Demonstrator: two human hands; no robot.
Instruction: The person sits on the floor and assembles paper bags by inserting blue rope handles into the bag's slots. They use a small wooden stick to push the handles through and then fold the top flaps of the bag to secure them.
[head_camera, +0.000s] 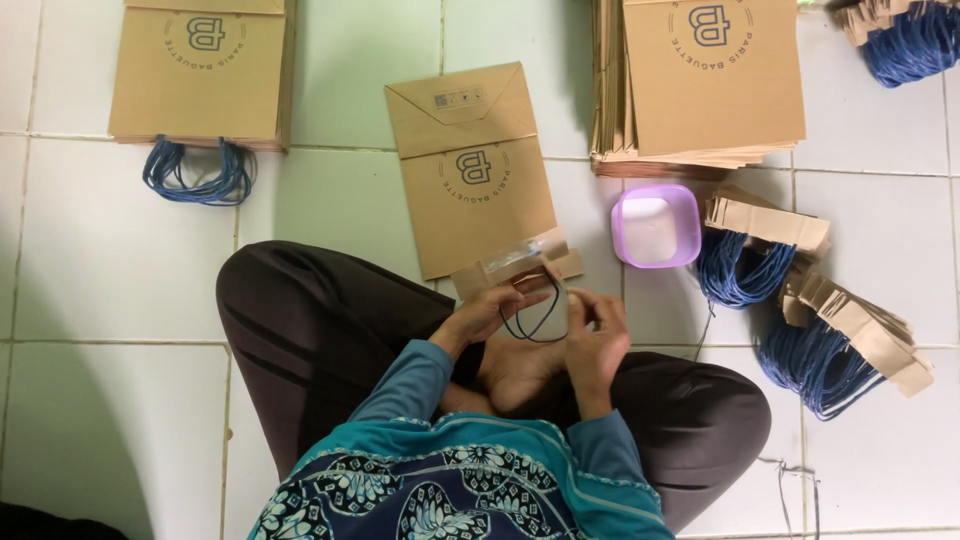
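My left hand (492, 312) and right hand (592, 335) pinch a cardboard handle strip (515, 268) with its blue cord loop (533, 318), just beside the brown paper bag (470, 170) on the tiled floor (110, 280).

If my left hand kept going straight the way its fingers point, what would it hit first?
Most likely the brown paper handle strip that the left hand already pinches, then the flat paper bag just beyond it on the tiled floor; depth is hard to judge.

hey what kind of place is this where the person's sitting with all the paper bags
Probably a home or small workshop floor used for hand-assembling paper bags. The person sits cross-legged on white floor tiles, with stacks of flat brown bags, bundles of blue cord handles and a small purple tub close by.
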